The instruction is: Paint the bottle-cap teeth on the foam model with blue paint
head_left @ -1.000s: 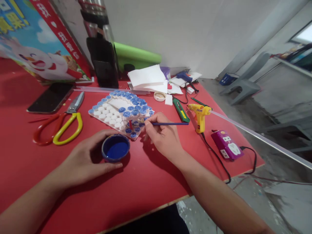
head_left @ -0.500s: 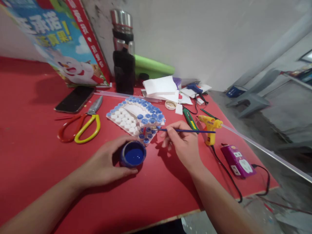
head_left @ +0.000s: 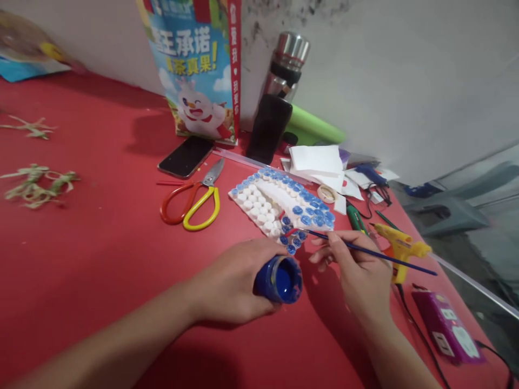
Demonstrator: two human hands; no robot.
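My left hand (head_left: 239, 281) is wrapped round a small jar of blue paint (head_left: 279, 280), its mouth tilted toward me. Between the fingers of my right hand (head_left: 357, 265) is a thin paintbrush (head_left: 377, 252) with a dark blue handle. The brush tip is at the lower edge of a craft piece (head_left: 259, 208) covered in small round discs. Discs along its curved top band and lower right corner are blue; those on the left part are white. I cannot tell whether the bristles touch a disc.
Scissors (head_left: 198, 200) with red and yellow handles and a phone (head_left: 186, 156) lie left of the craft piece. Behind stand a printed bag (head_left: 198, 81) and a steel flask (head_left: 279, 81). A yellow glue gun (head_left: 401, 248) and a purple power strip (head_left: 448, 327) are at right.
My view has swung left, so the table's things appear farther right. The jar is tilted more toward me. Both hands keep their holds, and the brush stays near the same corner.
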